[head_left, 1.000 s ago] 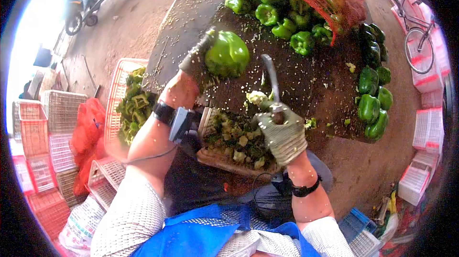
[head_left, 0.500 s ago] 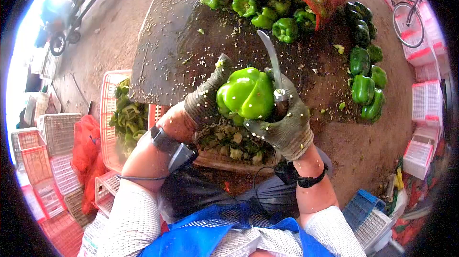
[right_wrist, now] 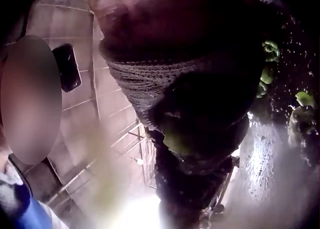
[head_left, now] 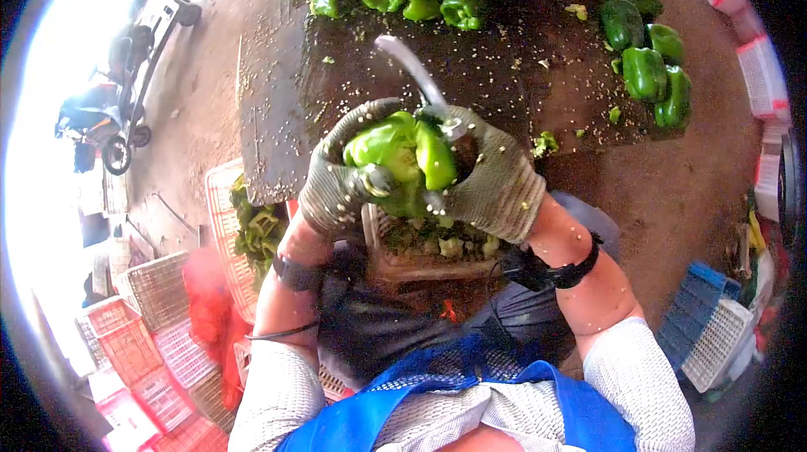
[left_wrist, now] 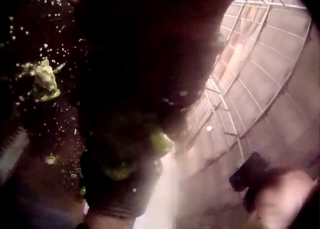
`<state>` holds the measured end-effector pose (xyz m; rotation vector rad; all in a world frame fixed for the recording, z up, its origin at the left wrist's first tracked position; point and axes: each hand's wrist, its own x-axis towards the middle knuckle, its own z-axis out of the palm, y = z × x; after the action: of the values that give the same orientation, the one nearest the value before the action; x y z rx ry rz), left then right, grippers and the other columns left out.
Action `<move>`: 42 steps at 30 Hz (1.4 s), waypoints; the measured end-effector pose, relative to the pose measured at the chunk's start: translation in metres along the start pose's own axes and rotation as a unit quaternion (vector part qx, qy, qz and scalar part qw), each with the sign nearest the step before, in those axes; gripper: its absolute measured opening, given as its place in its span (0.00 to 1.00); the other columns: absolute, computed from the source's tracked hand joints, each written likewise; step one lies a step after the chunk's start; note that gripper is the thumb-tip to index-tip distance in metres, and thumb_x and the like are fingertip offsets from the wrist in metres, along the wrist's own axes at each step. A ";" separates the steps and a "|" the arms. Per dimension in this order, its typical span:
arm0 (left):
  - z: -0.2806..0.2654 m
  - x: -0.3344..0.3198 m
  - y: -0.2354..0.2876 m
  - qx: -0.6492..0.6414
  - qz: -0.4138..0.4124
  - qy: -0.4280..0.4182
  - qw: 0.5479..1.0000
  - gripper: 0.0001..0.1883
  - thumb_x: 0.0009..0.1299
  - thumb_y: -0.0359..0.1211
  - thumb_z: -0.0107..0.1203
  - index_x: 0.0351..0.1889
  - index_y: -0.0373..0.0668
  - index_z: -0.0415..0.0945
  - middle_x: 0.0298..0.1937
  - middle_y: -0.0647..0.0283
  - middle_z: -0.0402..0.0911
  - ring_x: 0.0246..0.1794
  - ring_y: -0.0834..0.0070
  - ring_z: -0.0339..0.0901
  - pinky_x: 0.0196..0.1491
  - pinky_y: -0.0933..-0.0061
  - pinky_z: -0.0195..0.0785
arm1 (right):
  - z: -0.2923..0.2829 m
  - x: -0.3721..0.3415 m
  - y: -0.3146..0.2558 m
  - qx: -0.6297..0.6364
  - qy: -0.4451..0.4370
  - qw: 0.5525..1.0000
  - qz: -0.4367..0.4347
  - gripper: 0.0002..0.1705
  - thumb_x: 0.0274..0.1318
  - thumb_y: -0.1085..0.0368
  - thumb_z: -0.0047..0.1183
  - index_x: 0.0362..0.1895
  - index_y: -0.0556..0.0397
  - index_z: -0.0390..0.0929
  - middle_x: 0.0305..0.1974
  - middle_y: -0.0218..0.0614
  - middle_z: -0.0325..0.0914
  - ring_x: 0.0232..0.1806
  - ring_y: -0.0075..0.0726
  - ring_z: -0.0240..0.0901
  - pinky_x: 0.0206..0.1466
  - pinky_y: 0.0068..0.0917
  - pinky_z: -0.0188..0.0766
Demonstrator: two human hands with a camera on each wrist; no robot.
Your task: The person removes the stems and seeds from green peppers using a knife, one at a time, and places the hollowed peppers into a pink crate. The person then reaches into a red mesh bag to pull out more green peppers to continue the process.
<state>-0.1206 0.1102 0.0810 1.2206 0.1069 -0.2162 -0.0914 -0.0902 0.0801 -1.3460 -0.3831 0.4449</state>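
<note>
In the head view, my gloved left hand (head_left: 326,179) grips a large green bell pepper (head_left: 378,146) in front of my body. My gloved right hand (head_left: 502,181) holds a knife with a curved blade (head_left: 410,67) and lies against the pepper's other side. The blade points up and away, above the pepper. Deep creases divide the pepper's upper surface, and small pale seeds cling to both gloves. Both wrist views are very dark; the left one shows a bit of green pepper (left_wrist: 161,143) among shadowed fingers.
Several green peppers (head_left: 464,8) lie at the back of the dark, seed-strewn table (head_left: 286,74), partly under red netting. More peppers (head_left: 645,75) line its right edge. Below my hands stands a crate of scraps (head_left: 403,267); left of it, an orange crate (head_left: 225,225) holds green pieces.
My left hand brought the pepper from the table toward my body and turned it. The right hand, with the knife, came up against it. A pale piece formerly at the right hand is gone.
</note>
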 end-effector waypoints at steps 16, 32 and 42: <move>-0.011 0.025 0.002 -0.348 0.087 0.154 0.921 0.38 0.64 0.68 0.46 0.51 0.40 0.72 0.42 0.52 0.79 0.40 0.55 0.79 0.41 0.57 0.76 | -0.027 0.012 0.018 0.071 0.019 0.991 0.113 0.30 0.47 0.65 0.63 0.57 0.53 0.70 0.42 0.32 0.79 0.32 0.22 0.74 0.37 0.22 0.75; -0.124 0.046 -0.039 -0.264 0.217 0.134 0.930 0.20 0.66 0.45 0.60 0.47 0.39 0.76 0.41 0.61 0.83 0.40 0.73 0.79 0.45 0.69 0.74 | -0.025 0.016 0.024 0.162 -0.022 0.960 0.226 0.21 0.63 0.57 0.47 0.58 0.44 0.67 0.27 0.25 0.71 0.15 0.28 0.60 0.23 0.36 0.62; -0.106 0.036 -0.032 -0.288 0.158 0.243 0.913 0.25 0.61 0.40 0.65 0.53 0.41 0.71 0.42 0.60 0.79 0.38 0.72 0.76 0.41 0.69 0.73 | 0.163 0.049 -0.044 -0.076 -0.026 0.992 0.097 0.26 0.62 0.66 0.49 0.65 0.50 0.63 0.41 0.32 0.76 0.28 0.26 0.69 0.33 0.29 0.69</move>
<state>-0.0895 0.1953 0.0082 0.6610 0.3748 0.3897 -0.1282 0.0647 0.1539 -1.5295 -0.3347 0.6227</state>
